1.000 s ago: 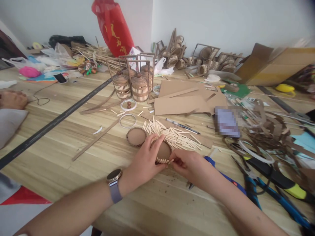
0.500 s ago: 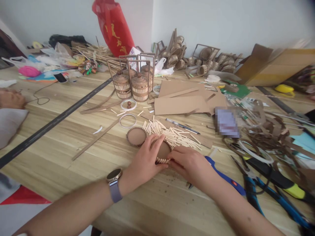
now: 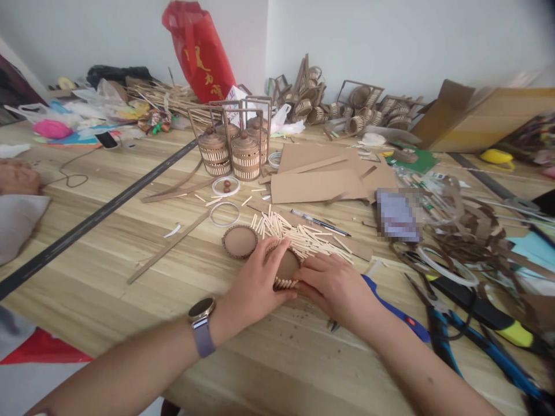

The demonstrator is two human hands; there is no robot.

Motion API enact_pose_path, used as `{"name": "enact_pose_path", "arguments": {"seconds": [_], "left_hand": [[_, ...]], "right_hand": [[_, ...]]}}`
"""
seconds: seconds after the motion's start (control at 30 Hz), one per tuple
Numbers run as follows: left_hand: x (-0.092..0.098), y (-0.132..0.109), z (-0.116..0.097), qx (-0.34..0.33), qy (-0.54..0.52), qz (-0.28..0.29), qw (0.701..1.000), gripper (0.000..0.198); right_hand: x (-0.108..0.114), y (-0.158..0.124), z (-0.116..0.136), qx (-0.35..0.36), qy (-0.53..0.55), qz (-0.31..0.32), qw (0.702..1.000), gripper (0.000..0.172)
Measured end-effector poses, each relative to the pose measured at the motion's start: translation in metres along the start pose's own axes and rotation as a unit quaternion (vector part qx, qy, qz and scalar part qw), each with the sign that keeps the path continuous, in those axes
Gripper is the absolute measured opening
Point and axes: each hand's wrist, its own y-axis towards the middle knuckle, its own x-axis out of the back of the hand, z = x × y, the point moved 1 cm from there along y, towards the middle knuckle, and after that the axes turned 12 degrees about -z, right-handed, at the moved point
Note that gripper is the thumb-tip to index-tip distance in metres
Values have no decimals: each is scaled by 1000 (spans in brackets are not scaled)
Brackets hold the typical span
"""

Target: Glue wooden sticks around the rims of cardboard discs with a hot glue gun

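A small round cardboard basket (image 3: 287, 264) with short wooden sticks along its near rim sits on the table between my hands. My left hand (image 3: 255, 274) curls around its left side, thumb at the near edge and fingers over the far rim. At the right edge, my right hand (image 3: 332, 286) has its fingers pinched on the rim; any stick between those fingertips is hidden. Just left of my fingers lies a second round cardboard piece (image 3: 240, 241) with a corrugated rim. Loose wooden sticks (image 3: 303, 234) are heaped right behind the basket.
Lidded baskets with tall handles (image 3: 232, 150) stand behind tape rings (image 3: 224, 214). Cardboard sheets (image 3: 316, 184) and a pen (image 3: 321, 222) lie beyond the sticks. On the right are a blue-handled tool (image 3: 396, 315), pliers (image 3: 433, 306) and brown strips (image 3: 463, 219). Another person's hand (image 3: 19, 176) rests at far left.
Both hands stay at the basket, with the right fingers shifting only slightly at its rim. The view has moved a little.
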Motion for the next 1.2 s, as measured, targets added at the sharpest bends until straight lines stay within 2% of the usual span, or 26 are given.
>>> {"name": "enact_pose_path", "arguments": {"seconds": [0.57, 0.77, 1.2], "left_hand": [[0, -1, 0, 6, -8, 15, 1000, 123], [1, -1, 0, -1, -30, 22, 999, 126], [-1, -2, -4, 7, 12, 1, 1000, 108]], "right_hand": [[-1, -1, -1, -3, 12, -6, 1000, 16], [1, -1, 0, -9, 9, 17, 1000, 14], [0, 1, 3, -21, 13, 36, 999, 14]]}}
